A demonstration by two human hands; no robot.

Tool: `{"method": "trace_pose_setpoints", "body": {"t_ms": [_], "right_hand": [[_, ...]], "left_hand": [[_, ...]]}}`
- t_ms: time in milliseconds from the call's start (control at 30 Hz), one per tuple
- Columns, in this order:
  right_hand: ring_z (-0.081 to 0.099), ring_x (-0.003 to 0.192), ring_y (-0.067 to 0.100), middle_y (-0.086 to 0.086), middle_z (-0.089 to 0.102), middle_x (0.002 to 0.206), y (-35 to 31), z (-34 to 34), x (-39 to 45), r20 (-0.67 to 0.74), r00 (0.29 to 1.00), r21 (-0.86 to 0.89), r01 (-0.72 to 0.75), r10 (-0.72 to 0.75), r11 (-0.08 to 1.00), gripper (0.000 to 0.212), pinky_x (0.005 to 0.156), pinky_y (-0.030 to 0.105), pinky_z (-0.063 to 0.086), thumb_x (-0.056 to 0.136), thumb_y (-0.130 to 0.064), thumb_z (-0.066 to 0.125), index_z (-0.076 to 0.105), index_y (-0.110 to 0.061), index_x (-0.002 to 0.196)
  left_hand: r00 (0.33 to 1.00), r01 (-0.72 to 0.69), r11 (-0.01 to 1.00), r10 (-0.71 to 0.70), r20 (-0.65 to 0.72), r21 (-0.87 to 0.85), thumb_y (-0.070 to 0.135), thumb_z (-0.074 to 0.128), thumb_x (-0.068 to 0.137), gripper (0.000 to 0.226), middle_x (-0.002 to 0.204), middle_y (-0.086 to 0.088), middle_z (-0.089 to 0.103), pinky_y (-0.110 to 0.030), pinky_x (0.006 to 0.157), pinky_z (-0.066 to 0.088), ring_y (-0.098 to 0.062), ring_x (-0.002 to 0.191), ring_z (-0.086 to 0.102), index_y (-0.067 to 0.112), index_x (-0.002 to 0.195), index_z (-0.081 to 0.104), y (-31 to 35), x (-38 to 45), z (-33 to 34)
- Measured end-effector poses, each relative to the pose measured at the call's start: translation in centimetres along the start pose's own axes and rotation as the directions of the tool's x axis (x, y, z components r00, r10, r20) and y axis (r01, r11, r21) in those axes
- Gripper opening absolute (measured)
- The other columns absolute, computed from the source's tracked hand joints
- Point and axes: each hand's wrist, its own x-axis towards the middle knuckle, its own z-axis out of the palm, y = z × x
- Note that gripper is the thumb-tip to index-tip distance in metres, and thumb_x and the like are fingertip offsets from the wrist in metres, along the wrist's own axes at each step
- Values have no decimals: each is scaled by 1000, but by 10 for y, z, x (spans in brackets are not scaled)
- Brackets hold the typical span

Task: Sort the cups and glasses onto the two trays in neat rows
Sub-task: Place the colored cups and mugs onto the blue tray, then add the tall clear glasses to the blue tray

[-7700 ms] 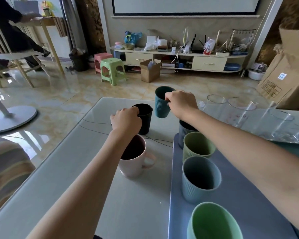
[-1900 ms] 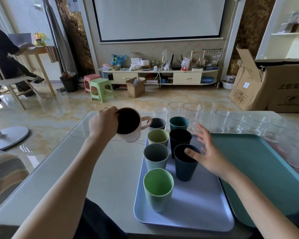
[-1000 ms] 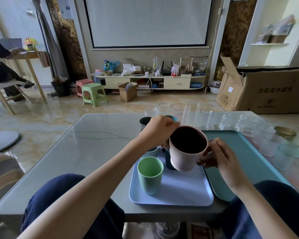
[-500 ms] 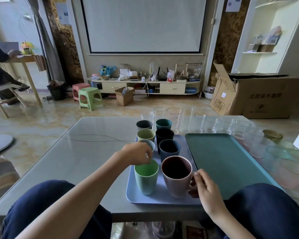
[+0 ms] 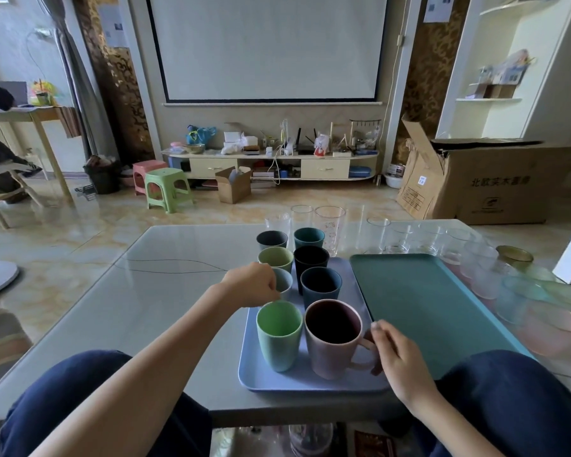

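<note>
Cups are lining up: right hand [image 5: 398,356] is pinching the pink mug [image 5: 335,338] handle, left hand [image 5: 253,285] curled loosely, empty; glasses [image 5: 406,237] are needing the teal tray [image 5: 432,301] next.

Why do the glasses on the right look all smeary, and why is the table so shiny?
Head view: the wide-angle lens stretches and softens the edges, so the glasses at far right blur, while the pink mug in the middle stays sharp. Head view: the glossy table mirrors daylight from the left, giving pale glare. Head view: the right hand's fingertips are slightly motion-blurred.
</note>
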Motion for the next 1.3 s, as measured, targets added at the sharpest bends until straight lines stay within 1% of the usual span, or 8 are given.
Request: {"method": "trace_pose_setpoints", "body": {"t_ms": [100, 200, 367, 567, 733, 933, 1167, 1300], "right_hand": [[61, 63, 9, -3, 65, 72, -6, -6, 24, -92, 996, 33, 1, 2, 999, 34, 56, 26, 50, 94, -46, 40, 57, -25, 73], [58, 49, 14, 3, 62, 73, -18, -9, 67, -158, 987, 60, -27, 36, 998, 29, 41, 20, 44, 100, -25, 41, 56, -19, 75], [64, 57, 21, -5, 60, 90, -38, -2, 163, -40, 998, -170, 48, -56, 984, 10, 48, 30, 45, 96, -22, 48, 50, -24, 86], [62, 91, 21, 0, 52, 132, -42, 5, 274, 113, 978, -609, 207, -175, 766, 35, 64, 28, 49, 92, -16, 55, 47, -17, 126], [57, 111, 24, -1, 52, 137, -29, 24, 331, 295, 954, -759, 200, 53, 620, 43, 76, 31, 46, 91, -22, 59, 46, -24, 133], [60, 86, 23, 6, 66, 103, -11, 40, 346, 336, 941, -695, 215, 46, 686, 9, 77, 35, 50, 93, -13, 55, 63, -15, 95], [61, 88, 27, 7, 66, 96, -17, 8, 329, 301, 950, -682, 275, -82, 678, 8, 79, 41, 52, 92, -16, 55, 63, -15, 91], [62, 81, 22, 4, 68, 92, -15, -7, 307, 321, 945, -625, 254, -53, 738, 5, 77, 39, 52, 90, -14, 59, 65, -14, 89]], "left_hand": [[994, 25, 983, -43, -99, -181, 36, 57, 84, 26, 65, 3, 62, -25, 58, 44, -18, 64, 60, 22, 63, 64, -13, 8, -13], [958, 92, 911, -192, -215, -402, 32, 56, 89, 20, 64, 3, 61, -25, 56, 48, -16, 55, 53, 19, 80, 69, -38, 26, -12], [858, 305, 729, -489, -154, -613, 15, 47, 87, 25, 103, -11, 70, -41, 85, 54, -33, 95, 63, 19, 99, 68, -84, 63, 47], [877, 326, 721, -472, -90, -611, 36, 45, 96, 43, 140, -11, 49, -42, 110, 32, -31, 134, 35, 25, 138, 44, -86, 92, 120], [909, 314, 877, -389, -152, -364, 53, 36, 94, 49, 156, 7, 22, -42, 119, 1, -21, 147, 3, 38, 141, 33, -73, 101, 131], [914, 326, 888, -383, -131, -323, 61, 32, 88, 54, 157, 8, 20, -42, 118, 0, -20, 147, 1, 42, 139, 36, -76, 103, 133], [915, 318, 886, -380, -134, -339, 63, 22, 71, 73, 157, 6, 21, -41, 118, 2, -21, 147, 3, 41, 140, 35, -71, 99, 130], [910, 325, 882, -390, -143, -341, 60, 35, 89, 56, 157, 5, 20, -42, 119, 2, -21, 147, 3, 39, 140, 35, -69, 97, 129]]}}
